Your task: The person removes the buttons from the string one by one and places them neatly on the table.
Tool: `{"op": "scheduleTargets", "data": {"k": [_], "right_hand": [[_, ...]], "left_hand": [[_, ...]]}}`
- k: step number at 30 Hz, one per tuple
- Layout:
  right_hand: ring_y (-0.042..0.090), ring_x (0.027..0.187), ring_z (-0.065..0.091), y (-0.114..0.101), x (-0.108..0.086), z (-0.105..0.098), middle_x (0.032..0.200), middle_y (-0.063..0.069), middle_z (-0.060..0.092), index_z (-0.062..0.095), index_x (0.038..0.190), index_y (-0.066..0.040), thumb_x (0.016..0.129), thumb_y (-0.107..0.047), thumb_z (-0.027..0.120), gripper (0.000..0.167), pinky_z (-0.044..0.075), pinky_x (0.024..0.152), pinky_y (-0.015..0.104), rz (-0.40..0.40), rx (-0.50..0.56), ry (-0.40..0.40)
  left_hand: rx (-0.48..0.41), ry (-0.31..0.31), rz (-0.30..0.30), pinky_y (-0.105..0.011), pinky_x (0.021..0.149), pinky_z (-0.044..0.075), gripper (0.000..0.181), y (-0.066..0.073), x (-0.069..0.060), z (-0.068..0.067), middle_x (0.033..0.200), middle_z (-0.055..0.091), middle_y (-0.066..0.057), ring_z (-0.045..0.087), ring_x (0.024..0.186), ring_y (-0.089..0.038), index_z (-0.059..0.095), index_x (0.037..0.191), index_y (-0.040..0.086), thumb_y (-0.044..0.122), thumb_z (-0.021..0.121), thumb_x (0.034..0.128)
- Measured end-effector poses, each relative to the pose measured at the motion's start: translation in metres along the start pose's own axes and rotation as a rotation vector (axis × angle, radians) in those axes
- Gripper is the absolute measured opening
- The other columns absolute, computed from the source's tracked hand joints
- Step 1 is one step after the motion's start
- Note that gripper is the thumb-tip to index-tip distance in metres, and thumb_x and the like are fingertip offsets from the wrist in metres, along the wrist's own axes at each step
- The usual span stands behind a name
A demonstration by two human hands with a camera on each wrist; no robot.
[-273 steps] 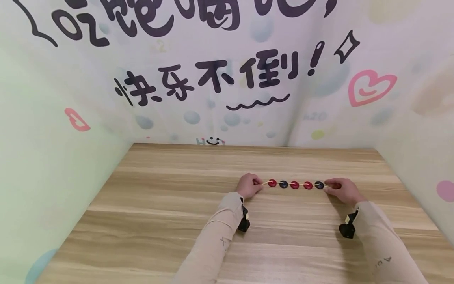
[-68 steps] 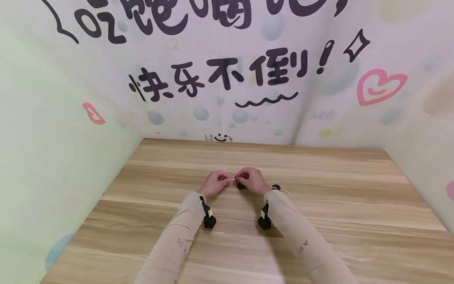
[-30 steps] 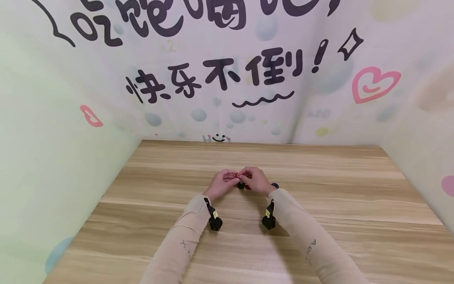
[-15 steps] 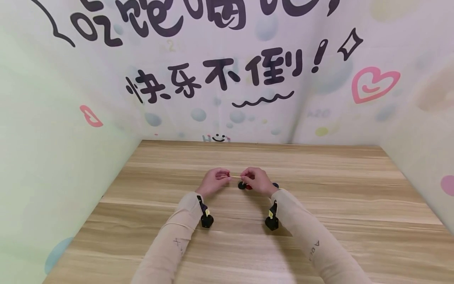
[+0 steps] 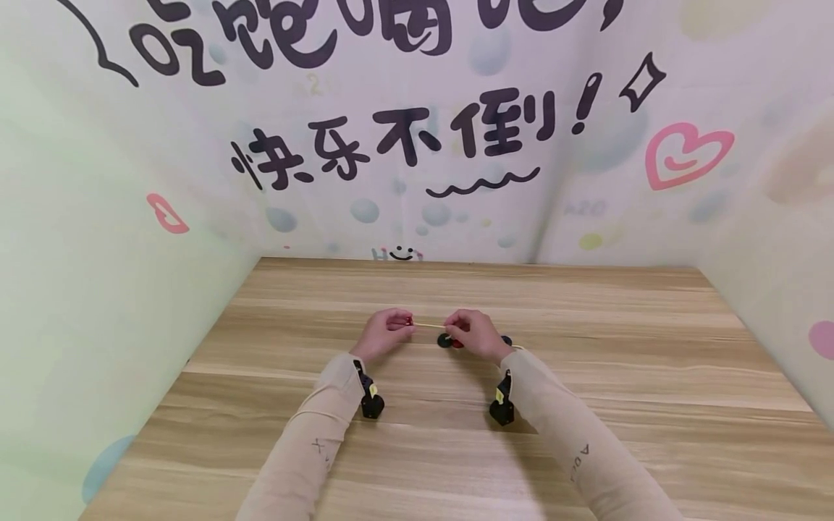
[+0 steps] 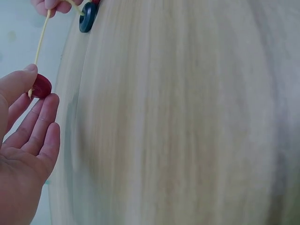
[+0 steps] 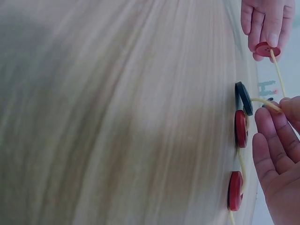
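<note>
The left hand (image 5: 384,336) pinches a smooth, round red button (image 6: 43,86) between thumb and fingertips, other fingers loosely extended. Rightward, a straight length of soft yellow cord (image 5: 429,325) bridges to the right hand (image 5: 477,335), its thumb and fingertip nipping it. Beneath, nearer this hand, disc-shaped dark button (image 7: 243,98) and red buttons (image 7: 240,129) line the wood-grain table (image 5: 430,463).

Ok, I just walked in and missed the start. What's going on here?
At a wooden table, someone's left hand pinches a red button while the right hand pinches the yellow cord running straight between the hands. A dark button and two more red buttons sit farther along the cord, past the right hand; another dark button lies near that wrist.
</note>
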State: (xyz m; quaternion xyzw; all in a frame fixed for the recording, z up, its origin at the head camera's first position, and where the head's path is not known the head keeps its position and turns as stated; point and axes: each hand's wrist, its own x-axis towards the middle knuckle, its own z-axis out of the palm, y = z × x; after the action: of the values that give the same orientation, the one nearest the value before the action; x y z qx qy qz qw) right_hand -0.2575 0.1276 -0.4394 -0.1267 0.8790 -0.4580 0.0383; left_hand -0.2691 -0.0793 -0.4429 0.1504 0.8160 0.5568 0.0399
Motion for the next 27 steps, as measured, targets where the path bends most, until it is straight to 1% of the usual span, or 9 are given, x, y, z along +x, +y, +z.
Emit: {"op": "scheduleTargets", "data": {"k": [1, 5, 11, 15, 19, 22, 27], "right_hand": [[0.014, 0.067, 0.055, 0.001, 0.0, 0.0, 0.081, 0.006, 0.061, 0.061, 0.093, 0.0, 0.086, -0.009, 0.057, 0.012, 0.045, 0.055, 0.023, -0.001, 0.001, -0.001], [0.014, 0.069, 0.055, 0.002, -0.001, 0.0, 0.081, 0.006, 0.061, 0.061, 0.091, -0.001, 0.086, -0.008, 0.057, 0.01, 0.046, 0.056, 0.024, -0.002, 0.001, 0.003], [0.013, 0.069, 0.055, 0.004, -0.001, 0.0, 0.079, 0.005, 0.06, 0.061, 0.089, -0.002, 0.085, -0.008, 0.058, 0.008, 0.046, 0.057, 0.023, -0.007, -0.006, 0.019], [0.013, 0.069, 0.056, 0.006, -0.001, 0.0, 0.078, 0.005, 0.061, 0.061, 0.089, -0.002, 0.085, -0.007, 0.058, 0.008, 0.046, 0.056, 0.023, -0.008, -0.003, 0.024], [0.013, 0.068, 0.056, 0.005, -0.001, 0.0, 0.078, 0.005, 0.061, 0.061, 0.088, -0.001, 0.085, -0.006, 0.058, 0.007, 0.046, 0.055, 0.023, -0.013, -0.001, 0.03], [0.013, 0.067, 0.056, 0.005, -0.002, 0.0, 0.077, 0.004, 0.061, 0.061, 0.088, -0.001, 0.085, -0.006, 0.058, 0.007, 0.045, 0.055, 0.023, -0.016, -0.005, 0.033], [0.013, 0.067, 0.055, 0.005, -0.002, 0.001, 0.078, 0.004, 0.06, 0.061, 0.089, -0.002, 0.085, -0.007, 0.058, 0.007, 0.045, 0.055, 0.023, -0.005, -0.006, 0.026]], "left_hand": [[0.005, 0.004, 0.001, -0.031, 0.077, 0.048, 0.031, -0.005, 0.002, -0.001, 0.099, 0.06, -0.021, 0.059, 0.09, -0.03, 0.055, 0.106, -0.012, 0.0, 0.063, 0.079], [0.022, 0.012, 0.003, -0.033, 0.078, 0.047, 0.032, -0.007, 0.0, -0.005, 0.099, 0.06, -0.022, 0.059, 0.09, -0.031, 0.055, 0.108, -0.011, 0.001, 0.063, 0.0793], [0.063, 0.055, -0.007, -0.034, 0.078, 0.047, 0.031, -0.01, -0.003, -0.015, 0.099, 0.06, -0.021, 0.058, 0.088, -0.03, 0.056, 0.107, -0.011, -0.001, 0.063, 0.0784], [0.11, 0.072, -0.011, -0.035, 0.08, 0.046, 0.031, -0.014, -0.004, -0.02, 0.099, 0.06, -0.02, 0.057, 0.088, -0.029, 0.057, 0.107, -0.01, -0.001, 0.064, 0.0778], [0.168, 0.078, 0.009, -0.036, 0.078, 0.045, 0.03, -0.018, -0.004, -0.025, 0.096, 0.06, -0.019, 0.056, 0.085, -0.029, 0.058, 0.104, -0.01, -0.001, 0.065, 0.0767], [0.21, 0.083, 0.011, -0.035, 0.077, 0.045, 0.029, -0.02, -0.005, -0.028, 0.093, 0.06, -0.018, 0.056, 0.083, -0.027, 0.059, 0.102, -0.009, 0.0, 0.066, 0.0756], [0.266, 0.081, -0.019, -0.034, 0.077, 0.044, 0.03, -0.021, -0.007, -0.033, 0.092, 0.058, -0.016, 0.055, 0.083, -0.026, 0.059, 0.102, -0.008, 0.001, 0.067, 0.0748]]}}
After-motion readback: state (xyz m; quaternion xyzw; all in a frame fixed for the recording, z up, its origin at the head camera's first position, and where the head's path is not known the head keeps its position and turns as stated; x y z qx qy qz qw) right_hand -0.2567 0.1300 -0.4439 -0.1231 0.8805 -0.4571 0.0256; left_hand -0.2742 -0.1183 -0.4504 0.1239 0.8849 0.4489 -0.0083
